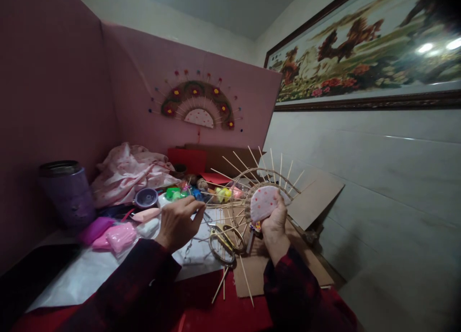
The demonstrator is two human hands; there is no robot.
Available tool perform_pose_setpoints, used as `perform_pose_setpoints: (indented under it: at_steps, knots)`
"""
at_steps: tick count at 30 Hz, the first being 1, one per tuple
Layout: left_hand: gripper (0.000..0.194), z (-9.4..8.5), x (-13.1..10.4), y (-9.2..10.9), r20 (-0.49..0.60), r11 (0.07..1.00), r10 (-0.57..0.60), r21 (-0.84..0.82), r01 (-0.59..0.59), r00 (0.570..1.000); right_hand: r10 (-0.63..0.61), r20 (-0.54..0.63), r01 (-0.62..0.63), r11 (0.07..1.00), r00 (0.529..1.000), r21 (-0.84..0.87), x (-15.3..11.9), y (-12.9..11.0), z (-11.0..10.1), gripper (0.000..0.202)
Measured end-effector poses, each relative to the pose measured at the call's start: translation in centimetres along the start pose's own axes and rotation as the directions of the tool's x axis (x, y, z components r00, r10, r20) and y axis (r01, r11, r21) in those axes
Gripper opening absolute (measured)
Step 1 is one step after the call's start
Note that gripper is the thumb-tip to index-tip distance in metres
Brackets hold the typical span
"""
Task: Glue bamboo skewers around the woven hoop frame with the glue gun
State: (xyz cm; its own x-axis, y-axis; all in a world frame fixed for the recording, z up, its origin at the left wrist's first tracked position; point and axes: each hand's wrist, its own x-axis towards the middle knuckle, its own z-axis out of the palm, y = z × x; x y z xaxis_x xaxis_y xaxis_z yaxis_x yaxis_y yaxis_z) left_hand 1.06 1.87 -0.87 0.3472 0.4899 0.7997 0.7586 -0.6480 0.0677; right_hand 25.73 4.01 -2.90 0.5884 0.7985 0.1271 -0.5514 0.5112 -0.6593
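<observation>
My right hand (pixel 275 226) grips a half-made fan by its white, red-dotted half-round centre (pixel 262 203), thumb on the front. Thin wooden sticks (pixel 281 166) fan out from that centre, with brown twine (pixel 236 183) woven close to it and looping more loosely farther out. To the left, my left hand (pixel 182 221) is closed in a pinch at the outer end of a stick on the fan's left side. Gold-handled scissors (pixel 221 245) lie below the fan, between both hands. Several loose sticks (pixel 247 279) rest near them.
A finished fan (pixel 198 104) with red flowers hangs on the pink panel (pixel 133 82). At left stand a purple tumbler (pixel 68 195), pink cloth (pixel 131 171) and pink clay packs (pixel 117 238). Cardboard (pixel 317 197) leans by the tiled wall; more cardboard lies on the red tabletop (pixel 201 303).
</observation>
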Motion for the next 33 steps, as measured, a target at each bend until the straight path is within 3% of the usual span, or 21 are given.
perform_pose_setpoints:
  at_steps: [10, 18, 33]
  knots:
    - [0.023, 1.9, -1.4, 2.7, 0.127, 0.986, 0.147, -0.102, -0.135, 0.981, 0.039, -0.035, -0.038, 0.999, 0.999, 0.028, -0.4, 0.8, 0.1, 0.042]
    - [0.019, 2.5, -2.0, 3.0, 0.181, 0.978, 0.209, -0.055, -0.203, 0.961, 0.063, -0.038, -0.062, 0.998, 0.997, 0.028, -0.4, 0.9, 0.3, 0.042]
    - [0.015, 2.7, -1.9, 3.2, 0.123, 0.971, 0.238, -0.020, -0.238, 0.963, 0.075, -0.008, -0.075, 0.997, 0.997, 0.009, 0.3, 1.3, -0.3, 0.043]
